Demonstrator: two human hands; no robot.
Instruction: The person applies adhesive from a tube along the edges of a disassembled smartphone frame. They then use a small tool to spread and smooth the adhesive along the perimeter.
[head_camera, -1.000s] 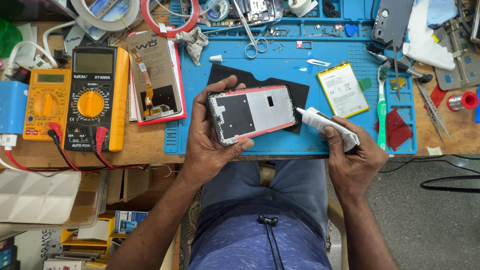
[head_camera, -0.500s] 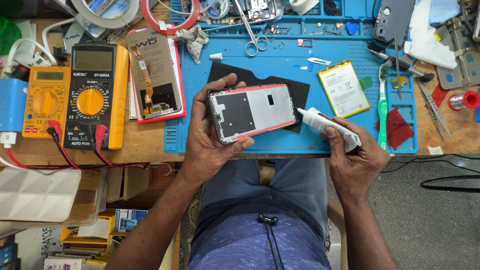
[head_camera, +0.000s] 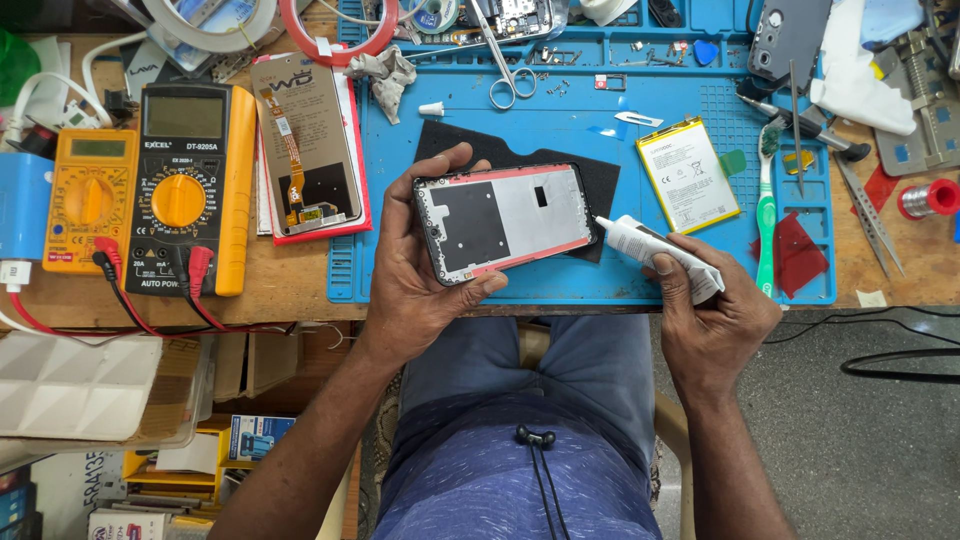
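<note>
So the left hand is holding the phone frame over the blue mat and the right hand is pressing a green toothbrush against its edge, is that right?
Not quite. The right hand holds a small white glue tube, its nozzle at the edge of the phone frame. The green toothbrush lies untouched on the blue mat. The left hand does hold the frame over the mat, as the head view shows.

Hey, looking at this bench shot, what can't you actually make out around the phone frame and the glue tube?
Head view:
- Underside of the phone frame: faces away, covered by the left hand.
- Whether the glue tube nozzle touches the frame: too small.
- Tube's rear end: wrapped by the right hand.
- Black mat: mostly behind the frame.
</note>
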